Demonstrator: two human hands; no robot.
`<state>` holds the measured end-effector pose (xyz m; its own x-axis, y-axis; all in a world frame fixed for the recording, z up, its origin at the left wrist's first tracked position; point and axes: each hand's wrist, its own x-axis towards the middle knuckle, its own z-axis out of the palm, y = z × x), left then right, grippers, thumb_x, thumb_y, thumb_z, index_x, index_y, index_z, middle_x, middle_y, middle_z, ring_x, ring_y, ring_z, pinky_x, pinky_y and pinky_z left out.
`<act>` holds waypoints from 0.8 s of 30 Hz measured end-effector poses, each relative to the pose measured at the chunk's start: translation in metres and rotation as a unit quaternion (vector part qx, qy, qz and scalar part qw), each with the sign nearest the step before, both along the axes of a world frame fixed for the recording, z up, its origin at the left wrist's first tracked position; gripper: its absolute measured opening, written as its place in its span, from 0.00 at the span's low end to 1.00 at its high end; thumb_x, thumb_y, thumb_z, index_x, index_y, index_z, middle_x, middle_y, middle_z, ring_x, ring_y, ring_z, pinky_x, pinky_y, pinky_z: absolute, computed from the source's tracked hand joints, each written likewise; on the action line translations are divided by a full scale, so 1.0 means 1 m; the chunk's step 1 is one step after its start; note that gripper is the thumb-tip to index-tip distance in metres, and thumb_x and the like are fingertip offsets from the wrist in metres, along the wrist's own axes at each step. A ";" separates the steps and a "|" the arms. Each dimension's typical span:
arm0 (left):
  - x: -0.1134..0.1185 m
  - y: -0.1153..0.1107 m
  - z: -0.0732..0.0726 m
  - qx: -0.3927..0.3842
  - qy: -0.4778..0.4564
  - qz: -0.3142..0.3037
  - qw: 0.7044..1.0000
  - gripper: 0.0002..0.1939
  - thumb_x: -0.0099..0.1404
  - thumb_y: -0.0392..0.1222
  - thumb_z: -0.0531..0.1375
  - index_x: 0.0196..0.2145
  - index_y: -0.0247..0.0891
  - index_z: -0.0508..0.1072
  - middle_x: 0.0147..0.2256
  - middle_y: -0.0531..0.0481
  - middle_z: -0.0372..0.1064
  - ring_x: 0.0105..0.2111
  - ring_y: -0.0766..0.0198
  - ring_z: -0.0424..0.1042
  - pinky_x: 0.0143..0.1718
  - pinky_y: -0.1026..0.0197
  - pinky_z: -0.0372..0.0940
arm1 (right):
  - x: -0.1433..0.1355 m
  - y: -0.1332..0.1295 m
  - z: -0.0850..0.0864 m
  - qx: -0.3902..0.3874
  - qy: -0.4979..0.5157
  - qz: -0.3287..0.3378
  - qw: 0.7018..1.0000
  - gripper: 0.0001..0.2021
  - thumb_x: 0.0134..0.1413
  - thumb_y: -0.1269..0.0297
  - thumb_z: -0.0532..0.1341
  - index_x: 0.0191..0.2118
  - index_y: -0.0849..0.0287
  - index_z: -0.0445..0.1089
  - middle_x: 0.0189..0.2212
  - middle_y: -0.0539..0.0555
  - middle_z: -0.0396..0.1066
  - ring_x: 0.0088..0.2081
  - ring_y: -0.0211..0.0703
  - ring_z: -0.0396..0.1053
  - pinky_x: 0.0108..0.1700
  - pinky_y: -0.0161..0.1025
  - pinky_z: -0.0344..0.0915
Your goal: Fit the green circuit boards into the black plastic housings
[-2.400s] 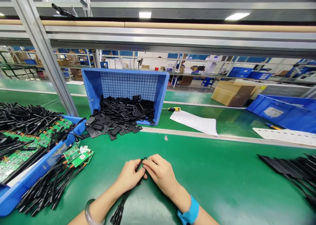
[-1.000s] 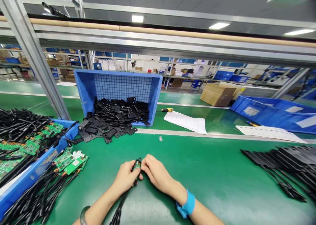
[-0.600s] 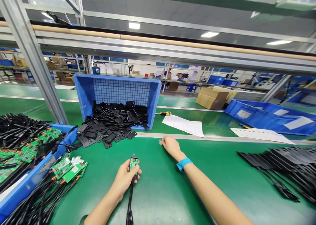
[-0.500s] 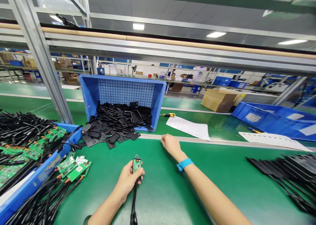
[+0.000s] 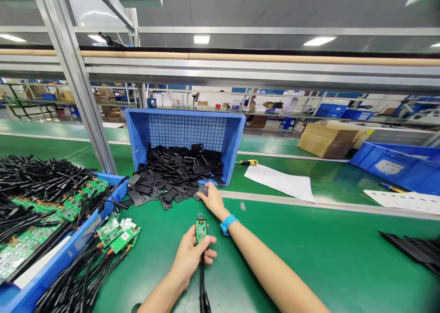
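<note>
My left hand (image 5: 194, 253) is closed around a small green circuit board (image 5: 201, 230), thumb on its face. A metal loop stands at the board's top end, and a black cable (image 5: 202, 281) hangs from its lower end toward me. Farther forward, my right hand (image 5: 213, 199), with a blue band at the wrist, has its fingers curled on a flat black plastic cover (image 5: 202, 193). That cover lies at the right front edge of a heap of black plastic covers (image 5: 175, 171), which spills out of a blue crate (image 5: 185, 113) tipped on its side.
At left stand a blue bin (image 5: 74, 242) of cabled boards and a loose bundle of boards (image 5: 120, 239). Beyond the crate lie a yellow-black screwdriver (image 5: 249, 162) and a paper sheet (image 5: 280, 181). Black flat parts (image 5: 412, 251) rest at right, below another blue bin (image 5: 388, 166).
My right hand has moved left from the bare bench to the edge of the cover heap, onto a cover. My left hand still holds the board. The view has swung slightly left.
</note>
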<state>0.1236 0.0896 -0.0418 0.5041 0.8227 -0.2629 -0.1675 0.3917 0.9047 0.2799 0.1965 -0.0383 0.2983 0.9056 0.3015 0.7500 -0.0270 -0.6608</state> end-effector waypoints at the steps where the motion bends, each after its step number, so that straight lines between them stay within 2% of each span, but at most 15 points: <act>1: -0.001 -0.001 0.002 0.000 -0.004 -0.001 1.000 0.36 0.45 0.57 0.68 0.47 0.34 0.64 0.38 0.42 0.73 0.22 0.69 0.70 0.22 0.66 0.64 | 0.002 -0.006 0.002 0.012 0.024 0.012 1.000 0.12 0.53 0.59 0.58 0.40 0.62 0.64 0.32 0.56 0.68 0.36 0.47 0.67 0.41 0.43 0.62; 3: -0.003 -0.001 0.007 -0.003 -0.010 -0.006 1.000 0.35 0.45 0.54 0.69 0.46 0.33 0.65 0.37 0.42 0.73 0.22 0.71 0.69 0.23 0.67 0.64 | 0.009 -0.024 0.008 0.032 0.072 0.032 0.996 0.12 0.58 0.60 0.51 0.41 0.61 0.64 0.27 0.52 0.67 0.29 0.43 0.66 0.34 0.39 0.63; 5: -0.004 -0.002 0.010 -0.013 -0.012 -0.015 1.000 0.34 0.44 0.51 0.70 0.45 0.32 0.67 0.35 0.43 0.73 0.23 0.70 0.70 0.25 0.67 0.64 | 0.014 -0.049 0.016 0.047 0.112 0.040 0.992 0.16 0.60 0.58 0.46 0.44 0.62 0.64 0.26 0.51 0.65 0.26 0.41 0.64 0.28 0.37 0.62; 7: -0.005 -0.003 0.011 -0.019 -0.013 -0.028 0.999 0.34 0.42 0.48 0.71 0.45 0.31 0.67 0.34 0.43 0.74 0.24 0.69 0.71 0.26 0.67 0.65 | 0.017 -0.077 0.023 0.062 0.162 0.045 0.984 0.19 0.61 0.55 0.45 0.47 0.62 0.63 0.25 0.50 0.65 0.25 0.39 0.63 0.24 0.35 0.61; 9: -0.006 -0.004 0.010 -0.018 -0.014 -0.044 0.999 0.33 0.41 0.46 0.72 0.44 0.31 0.68 0.34 0.43 0.74 0.26 0.68 0.71 0.28 0.66 0.65 | 0.017 -0.105 0.027 0.076 0.244 0.053 0.965 0.19 0.58 0.51 0.51 0.46 0.61 0.64 0.24 0.49 0.64 0.23 0.37 0.62 0.23 0.34 0.59; 12: -0.006 -0.007 0.011 -0.005 -0.014 -0.081 0.997 0.31 0.39 0.43 0.73 0.40 0.31 0.70 0.35 0.42 0.73 0.27 0.66 0.72 0.29 0.64 0.65 | 0.010 -0.136 0.026 0.064 0.353 0.080 0.930 0.18 0.50 0.49 0.61 0.38 0.59 0.67 0.21 0.47 0.64 0.21 0.35 0.60 0.23 0.33 0.58; 17: -0.008 -0.010 0.015 0.017 -0.015 -0.152 0.988 0.31 0.38 0.39 0.73 0.42 0.32 0.72 0.35 0.45 0.73 0.28 0.66 0.71 0.31 0.64 0.63 | -0.003 -0.152 0.012 0.030 0.372 0.112 0.921 0.17 0.47 0.49 0.64 0.34 0.59 0.67 0.25 0.50 0.69 0.24 0.37 0.64 0.24 0.33 0.59; 20: -0.008 -0.010 0.014 0.030 0.002 -0.162 0.986 0.33 0.39 0.40 0.73 0.45 0.32 0.71 0.35 0.45 0.72 0.29 0.67 0.71 0.32 0.64 0.64 | -0.007 -0.153 0.007 0.025 0.372 0.115 0.921 0.16 0.47 0.51 0.64 0.34 0.59 0.67 0.24 0.48 0.67 0.23 0.36 0.64 0.25 0.33 0.60; 24: -0.005 -0.011 0.011 0.073 0.032 -0.159 0.984 0.30 0.46 0.47 0.70 0.44 0.31 0.69 0.35 0.43 0.72 0.26 0.68 0.70 0.26 0.66 0.64 | -0.010 -0.155 0.006 0.025 0.402 0.097 0.910 0.18 0.45 0.50 0.65 0.35 0.58 0.65 0.25 0.46 0.63 0.23 0.35 0.64 0.24 0.33 0.60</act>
